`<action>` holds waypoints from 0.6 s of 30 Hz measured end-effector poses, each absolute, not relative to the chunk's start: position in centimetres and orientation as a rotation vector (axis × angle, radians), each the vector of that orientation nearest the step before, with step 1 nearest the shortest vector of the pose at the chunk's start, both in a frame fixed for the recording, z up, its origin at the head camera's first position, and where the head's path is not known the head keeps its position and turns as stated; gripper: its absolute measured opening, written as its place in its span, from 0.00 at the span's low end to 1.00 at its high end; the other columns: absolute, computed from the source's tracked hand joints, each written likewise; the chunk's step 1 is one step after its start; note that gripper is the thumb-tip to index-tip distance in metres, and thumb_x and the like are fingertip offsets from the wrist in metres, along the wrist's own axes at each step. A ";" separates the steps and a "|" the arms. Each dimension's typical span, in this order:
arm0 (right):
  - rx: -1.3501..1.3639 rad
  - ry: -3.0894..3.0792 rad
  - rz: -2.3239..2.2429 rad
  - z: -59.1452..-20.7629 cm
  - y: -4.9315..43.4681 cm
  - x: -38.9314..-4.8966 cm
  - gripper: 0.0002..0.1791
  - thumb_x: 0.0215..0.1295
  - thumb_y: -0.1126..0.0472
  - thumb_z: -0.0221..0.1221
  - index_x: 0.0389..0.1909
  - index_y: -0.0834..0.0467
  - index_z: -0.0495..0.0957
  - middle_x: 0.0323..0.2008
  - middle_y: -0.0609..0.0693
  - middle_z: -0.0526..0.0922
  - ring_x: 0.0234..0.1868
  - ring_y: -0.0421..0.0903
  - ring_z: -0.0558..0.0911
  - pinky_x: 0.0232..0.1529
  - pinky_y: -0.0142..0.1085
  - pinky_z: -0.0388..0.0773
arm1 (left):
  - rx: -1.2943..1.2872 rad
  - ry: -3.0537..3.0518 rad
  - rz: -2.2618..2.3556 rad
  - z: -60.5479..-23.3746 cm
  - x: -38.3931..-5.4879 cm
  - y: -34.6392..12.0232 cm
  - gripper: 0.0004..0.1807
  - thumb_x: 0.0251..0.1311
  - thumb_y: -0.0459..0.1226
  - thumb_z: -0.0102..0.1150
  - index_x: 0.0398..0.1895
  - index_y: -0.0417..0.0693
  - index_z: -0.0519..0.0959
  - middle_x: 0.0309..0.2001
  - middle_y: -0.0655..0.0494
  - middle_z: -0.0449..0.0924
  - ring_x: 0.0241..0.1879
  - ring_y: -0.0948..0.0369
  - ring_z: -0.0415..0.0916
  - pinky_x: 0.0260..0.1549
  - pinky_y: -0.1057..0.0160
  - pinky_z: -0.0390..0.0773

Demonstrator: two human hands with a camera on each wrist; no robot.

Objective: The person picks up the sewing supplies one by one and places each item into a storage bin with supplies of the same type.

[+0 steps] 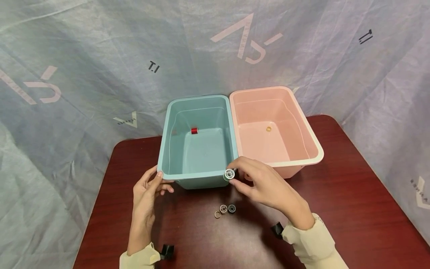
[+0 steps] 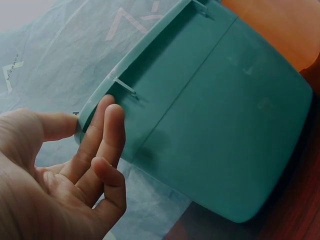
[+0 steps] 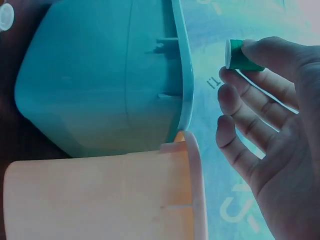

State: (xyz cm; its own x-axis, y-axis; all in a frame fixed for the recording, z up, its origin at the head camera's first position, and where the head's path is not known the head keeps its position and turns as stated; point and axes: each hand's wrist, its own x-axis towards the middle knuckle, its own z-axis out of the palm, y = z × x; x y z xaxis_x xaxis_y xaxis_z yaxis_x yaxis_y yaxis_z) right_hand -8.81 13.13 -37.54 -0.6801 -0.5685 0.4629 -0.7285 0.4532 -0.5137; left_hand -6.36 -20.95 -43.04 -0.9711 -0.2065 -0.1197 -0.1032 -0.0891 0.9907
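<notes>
- Near, on the table (image 1: 201, 243), a tan ring (image 1: 217, 215), a pale spool (image 1: 223, 209) and a dark spool (image 1: 231, 209) sit together;
- the left hand (image 1: 146, 196) pinches the near left rim of the teal bin (image 1: 196, 176);
- the right hand (image 1: 268, 185) pinches a green spool (image 1: 229, 174) by its near right corner;
- farther, a red spool (image 1: 194, 130) lies inside; right, the pink bin (image 1: 297, 163) holds a yellow piece (image 1: 268, 129).

Left hand (image 1: 146, 191): thumb stood opposite loosely bent fingers.
Right hand (image 1: 265, 184): thumb pinched toward fingertips, while its little finger curved free.
</notes>
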 end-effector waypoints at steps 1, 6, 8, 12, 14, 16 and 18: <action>1.120 -2.486 1.048 -37.4 13.0 -8.9 0.12 0.68 0.60 0.69 0.49 0.47 0.80 0.32 0.39 0.76 0.31 0.36 0.74 0.34 0.27 0.72 | 0.352 -2.070 -2.241 -43.0 -6.3 -20.9 0.24 0.76 0.44 0.59 0.71 0.47 0.73 0.30 0.59 0.91 0.21 0.63 0.85 0.28 0.70 0.72; 1.099 -2.507 1.067 -37.0 12.5 -9.5 0.12 0.70 0.58 0.68 0.50 0.45 0.80 0.32 0.39 0.75 0.28 0.37 0.74 0.33 0.28 0.72 | 0.349 -2.071 -2.230 -43.2 -6.4 -21.0 0.24 0.76 0.43 0.59 0.71 0.46 0.73 0.30 0.58 0.91 0.21 0.63 0.85 0.27 0.70 0.72; 1.102 -2.502 1.068 -37.0 12.2 -9.9 0.12 0.70 0.57 0.68 0.50 0.45 0.80 0.31 0.41 0.76 0.28 0.37 0.74 0.34 0.28 0.72 | 0.344 -2.071 -2.226 -43.2 -6.4 -20.9 0.23 0.76 0.43 0.59 0.70 0.47 0.74 0.31 0.57 0.91 0.21 0.63 0.85 0.27 0.70 0.72; 1.117 -2.464 1.078 -37.2 11.6 -10.6 0.11 0.70 0.59 0.68 0.50 0.46 0.80 0.34 0.40 0.78 0.33 0.36 0.75 0.36 0.31 0.73 | 0.333 -2.071 -2.224 -43.2 -6.5 -20.9 0.24 0.76 0.43 0.59 0.70 0.46 0.74 0.30 0.58 0.91 0.21 0.63 0.85 0.27 0.70 0.72; 1.120 -2.448 1.090 -37.3 11.4 -11.0 0.11 0.70 0.59 0.68 0.50 0.47 0.81 0.36 0.38 0.79 0.36 0.37 0.76 0.37 0.33 0.75 | 0.329 -2.069 -2.223 -43.2 -6.5 -20.9 0.24 0.77 0.43 0.59 0.70 0.45 0.73 0.30 0.59 0.91 0.21 0.63 0.85 0.27 0.70 0.72; 1.120 -2.441 1.100 -37.4 11.1 -11.3 0.11 0.70 0.59 0.68 0.49 0.46 0.81 0.38 0.37 0.80 0.38 0.37 0.77 0.38 0.35 0.76 | 0.326 -2.067 -2.221 -43.2 -6.5 -20.9 0.24 0.77 0.43 0.58 0.70 0.45 0.73 0.30 0.59 0.91 0.21 0.63 0.85 0.27 0.70 0.72; 1.122 -2.438 1.110 -37.4 10.8 -11.6 0.10 0.70 0.58 0.67 0.50 0.46 0.81 0.39 0.36 0.80 0.39 0.37 0.77 0.38 0.36 0.76 | 0.326 -2.069 -2.220 -43.3 -6.5 -20.9 0.24 0.77 0.43 0.58 0.71 0.45 0.73 0.30 0.59 0.91 0.21 0.63 0.85 0.27 0.70 0.72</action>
